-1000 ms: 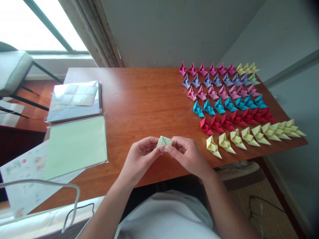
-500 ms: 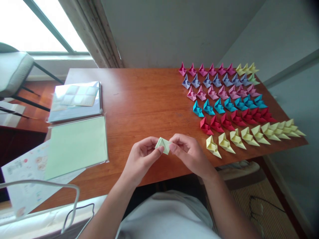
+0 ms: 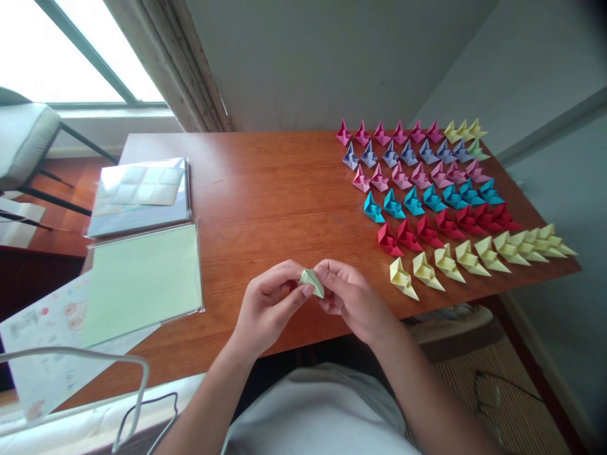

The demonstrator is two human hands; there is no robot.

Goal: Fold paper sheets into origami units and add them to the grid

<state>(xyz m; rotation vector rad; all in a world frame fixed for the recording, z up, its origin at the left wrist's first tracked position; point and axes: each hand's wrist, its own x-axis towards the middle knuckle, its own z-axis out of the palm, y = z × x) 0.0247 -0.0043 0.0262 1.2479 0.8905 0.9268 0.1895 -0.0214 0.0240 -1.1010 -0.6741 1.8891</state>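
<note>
Between my two hands, over the table's near edge, is a small pale green folded paper. My left hand pinches its left side between thumb and fingers. On the other side my right hand has its thumb and fingers closed on the paper's right edge. Part of the folded paper is hidden behind the fingers. To the right stands a row of pale yellow origami boats, the nearest one a little beyond my right hand.
Rows of red, blue, pink, purple and magenta paper boats cover the table's right side. At left lie a light green paper pack, a sticker sheet and a white cable.
The folded paper has turned in my fingers and now shows a narrower, tilted face. My right hand has shifted slightly left, its fingers curling further under the paper. The view has moved a little.
</note>
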